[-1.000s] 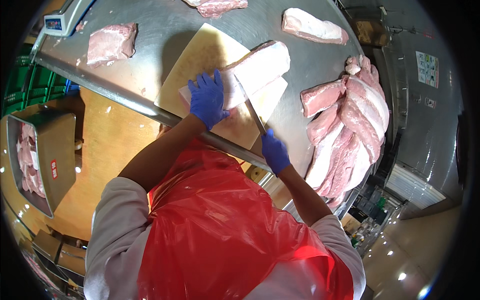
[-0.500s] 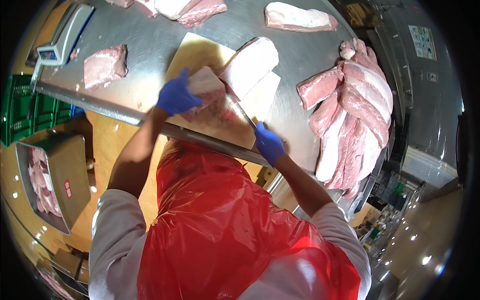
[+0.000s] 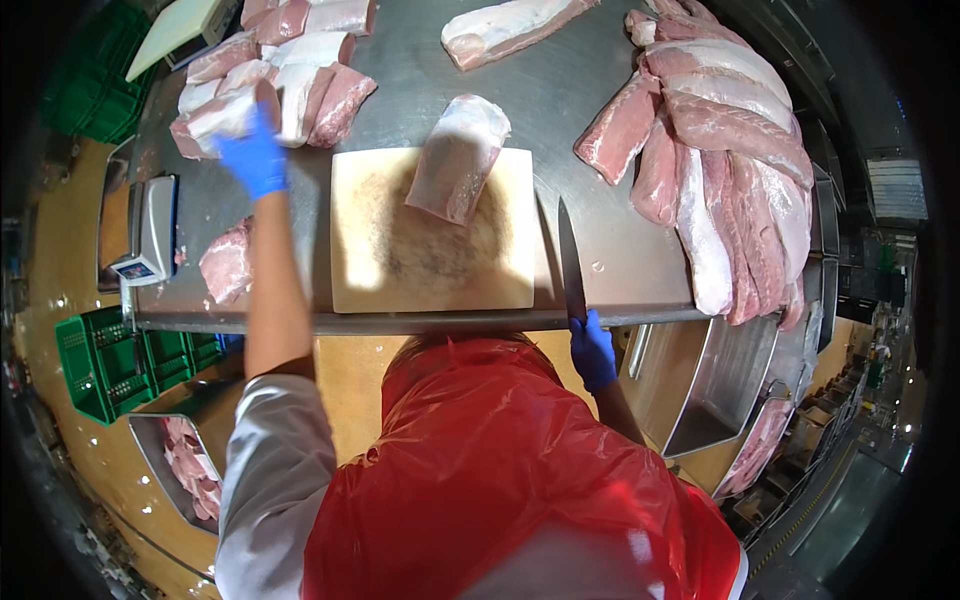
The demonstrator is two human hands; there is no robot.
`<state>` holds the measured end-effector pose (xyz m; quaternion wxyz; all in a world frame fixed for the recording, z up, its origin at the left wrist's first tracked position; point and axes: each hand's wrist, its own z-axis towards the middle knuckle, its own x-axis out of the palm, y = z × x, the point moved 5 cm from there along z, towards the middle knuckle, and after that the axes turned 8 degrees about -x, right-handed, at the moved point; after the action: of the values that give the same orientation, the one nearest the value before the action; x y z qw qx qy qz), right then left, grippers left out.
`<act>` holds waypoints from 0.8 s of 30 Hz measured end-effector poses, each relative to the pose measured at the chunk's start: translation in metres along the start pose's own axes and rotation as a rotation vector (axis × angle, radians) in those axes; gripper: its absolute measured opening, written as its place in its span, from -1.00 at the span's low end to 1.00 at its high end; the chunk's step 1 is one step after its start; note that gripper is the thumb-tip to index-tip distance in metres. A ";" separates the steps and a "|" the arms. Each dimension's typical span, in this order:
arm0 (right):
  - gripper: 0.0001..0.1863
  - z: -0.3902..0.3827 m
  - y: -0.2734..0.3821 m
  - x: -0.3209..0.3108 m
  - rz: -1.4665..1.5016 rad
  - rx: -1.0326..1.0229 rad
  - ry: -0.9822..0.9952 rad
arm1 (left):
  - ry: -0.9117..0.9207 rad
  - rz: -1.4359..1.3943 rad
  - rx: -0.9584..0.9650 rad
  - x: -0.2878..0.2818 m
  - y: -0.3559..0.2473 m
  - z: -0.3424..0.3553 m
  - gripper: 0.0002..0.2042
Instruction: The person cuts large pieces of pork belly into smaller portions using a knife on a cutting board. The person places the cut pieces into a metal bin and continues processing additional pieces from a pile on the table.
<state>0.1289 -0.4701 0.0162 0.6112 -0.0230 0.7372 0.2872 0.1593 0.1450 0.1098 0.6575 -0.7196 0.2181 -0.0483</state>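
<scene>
My left hand [image 3: 252, 158], in a blue glove, is at the far left with its fingers round the near side of a cut block of pork loin [image 3: 212, 122]. The block meets a group of similar pork pieces [image 3: 340, 105]; whether it rests on them fully I cannot tell. Off the table's near edge, my right hand [image 3: 592, 352], also gloved in blue, is closed round the handle of a long knife [image 3: 570, 262], its blade pointing away over the steel. On the cream cutting board [image 3: 365, 280] between my hands lies a remaining length of pork loin [image 3: 458, 165].
Whole pork loins [image 3: 735, 150] are heaped at the right of the steel table [image 3: 640, 285]. One loin [image 3: 510, 28] lies at the far middle. A small pork piece [image 3: 228, 262] is by my left forearm, near a scale [image 3: 150, 230]. Green crates [image 3: 100, 365] stand below left.
My left hand has carried the cut block from the board to the far-left pieces. My right hand has drawn the knife off the meat to the right. The view has shifted.
</scene>
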 end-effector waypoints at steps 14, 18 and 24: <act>-0.73 -0.005 -0.018 -0.023 0.165 0.148 -0.025 | 0.829 1.193 0.351 0.167 0.053 -0.124 0.17; -0.73 -0.008 -0.015 -0.008 0.129 0.138 0.072 | 0.778 1.299 0.366 0.093 0.058 -0.177 0.18; -0.75 0.030 0.061 0.002 -0.050 -0.043 0.236 | 0.383 0.834 0.618 0.014 0.095 -0.202 0.19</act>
<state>0.1312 -0.4052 0.0362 0.5266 -0.0883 0.7967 0.2830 0.0759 -0.0513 0.0410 0.7500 -0.3242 0.5760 0.0246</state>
